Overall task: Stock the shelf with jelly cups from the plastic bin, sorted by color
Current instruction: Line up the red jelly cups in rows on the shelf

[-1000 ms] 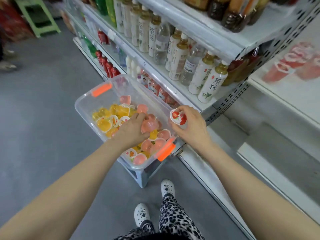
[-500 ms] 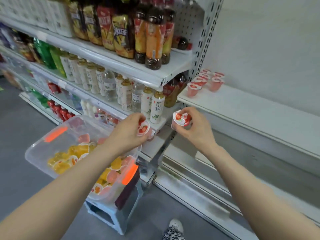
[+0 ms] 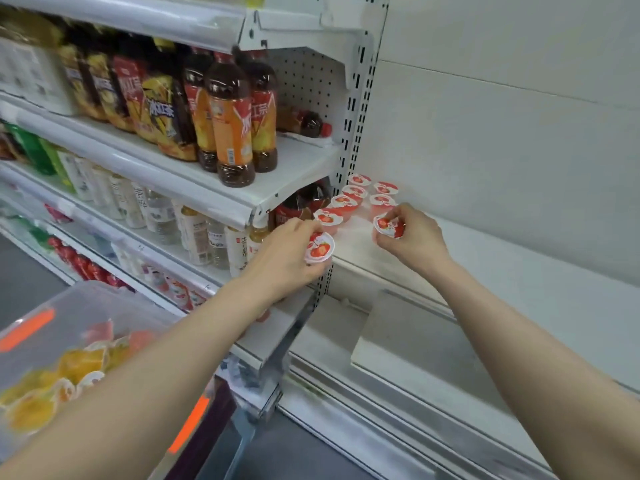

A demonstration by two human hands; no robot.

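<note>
- The left hand (image 3: 291,261) pinches a red-lidded jelly cup (image 3: 319,250) between thumb and curled fingers, with the lid facing up.
- This cup sits at the fingertips, right at the front edge of the white shelf (image 3: 519,268). It is at the shelf's left corner, beside the perforated upright (image 3: 349,150).
- The right hand (image 3: 412,239) grips a second red cup (image 3: 388,227), fingers curled over its rim from the right. The cup is tilted and low over the shelf; whether it touches the surface cannot be told.
- Beyond the left fingertips, a row of four red cups (image 3: 344,201) runs back toward the back wall (image 3: 502,133). Its nearest cup stands just past the held one.
- Beyond the right fingertips, two more red cups (image 3: 382,200) form a shorter row, the nearer one just behind the gripped cup.
- Between the two sets of fingertips lies a strip of bare white shelf surface. To the right of the right knuckles, bare surface runs along the front lip to the frame edge.
- To the left of the left fingers, past the upright, tea bottles (image 3: 230,133) crowd the neighbouring shelves. One shelf lip hangs just above the knuckles.
- Below the left forearm, well apart from the fingers, sits the plastic bin (image 3: 69,306) with orange latches (image 3: 26,329) and yellow cups (image 3: 34,410) inside.
</note>
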